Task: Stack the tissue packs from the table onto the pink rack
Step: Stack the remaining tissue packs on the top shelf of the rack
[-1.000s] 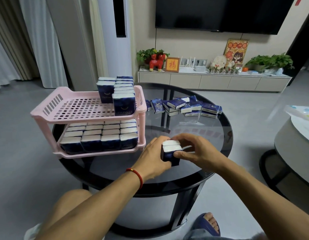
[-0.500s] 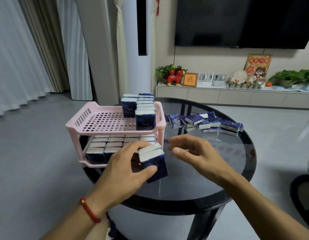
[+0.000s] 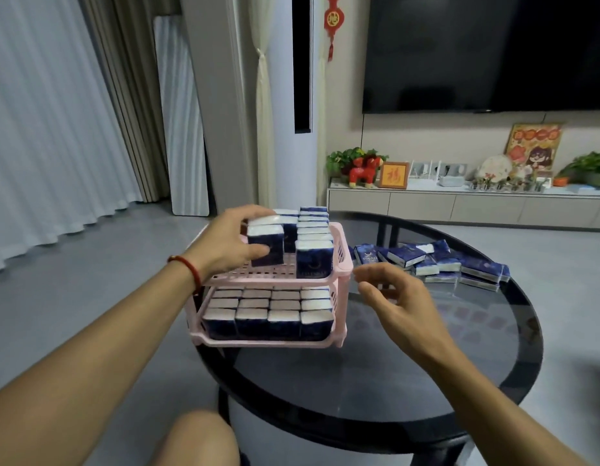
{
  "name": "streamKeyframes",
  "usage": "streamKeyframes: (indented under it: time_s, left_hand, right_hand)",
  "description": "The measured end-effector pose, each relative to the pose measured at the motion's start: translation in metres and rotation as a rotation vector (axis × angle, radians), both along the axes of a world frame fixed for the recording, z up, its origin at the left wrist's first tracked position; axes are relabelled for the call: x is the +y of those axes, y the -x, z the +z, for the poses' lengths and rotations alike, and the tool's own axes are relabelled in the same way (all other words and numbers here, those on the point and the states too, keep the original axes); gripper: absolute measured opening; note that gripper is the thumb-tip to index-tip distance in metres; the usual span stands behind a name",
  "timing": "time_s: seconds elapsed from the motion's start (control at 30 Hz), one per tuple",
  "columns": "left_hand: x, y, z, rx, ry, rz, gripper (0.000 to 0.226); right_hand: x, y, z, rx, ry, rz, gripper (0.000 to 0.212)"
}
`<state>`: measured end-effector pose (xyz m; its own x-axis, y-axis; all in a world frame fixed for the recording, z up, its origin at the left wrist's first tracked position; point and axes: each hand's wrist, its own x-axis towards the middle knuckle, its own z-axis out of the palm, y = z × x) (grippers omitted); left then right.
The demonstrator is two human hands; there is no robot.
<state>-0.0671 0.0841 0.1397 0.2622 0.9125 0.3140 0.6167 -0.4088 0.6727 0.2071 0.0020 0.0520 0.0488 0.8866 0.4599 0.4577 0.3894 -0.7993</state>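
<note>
Head view: left hand (image 3: 229,242) gripping tissue packs (image 3: 266,243) (count unclear), right hand (image 3: 397,302) loose.

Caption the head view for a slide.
Left hand sets tissue packs on the pink rack top shelf; right hand hovers open.

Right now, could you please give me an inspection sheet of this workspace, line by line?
Surface: round dark glass table, reflective.
Job's things: pink rack, two tiers; lower tier filled with upright tissue packs; upper tier holds a row of packs along its right side; loose packs piled on the table's far side.
Clutter: nothing seen.
Grippers: left hand holds a stack of packs over the upper tier; right hand hangs open beside the rack, holding nothing.
Cables: nothing seen.
Surroundings: curtains, wall television, low cabinet with plants and ornaments.
</note>
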Motion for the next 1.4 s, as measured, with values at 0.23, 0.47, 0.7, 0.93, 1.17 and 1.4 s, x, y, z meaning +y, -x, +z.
streamKeyframes:
  time_s: [0.23,0.47,0.7,0.93,1.17,1.4]
  left_hand:
    - [0.037,-0.014,-0.021,0.082,-0.055,-0.013,0.063]
    - [0.048,-0.013,-0.032,0.175,-0.037,-0.033,0.091]
    - [0.052,-0.017,-0.025,0.191,0.029,-0.053,0.120]
    - [0.055,-0.014,-0.028,0.181,0.015,0.004,0.074]
    - [0.051,-0.015,-0.028,0.144,0.089,-0.089,0.065]
    - [0.045,-0.010,-0.025,0.154,0.144,-0.058,0.080]
  right_hand:
    - [0.011,-0.003,-0.008,-0.017,0.023,-0.026,0.017]
    - [0.017,-0.002,-0.010,-0.002,0.055,-0.043,0.016]
    - [0.021,-0.001,-0.012,0.005,0.053,-0.065,0.017]
    - [0.022,0.003,-0.012,0.004,0.051,-0.057,0.017]
    - [0.025,0.015,-0.006,0.052,-0.040,-0.113,0.013]
    - [0.035,0.013,-0.014,0.060,0.030,-0.121,0.022]
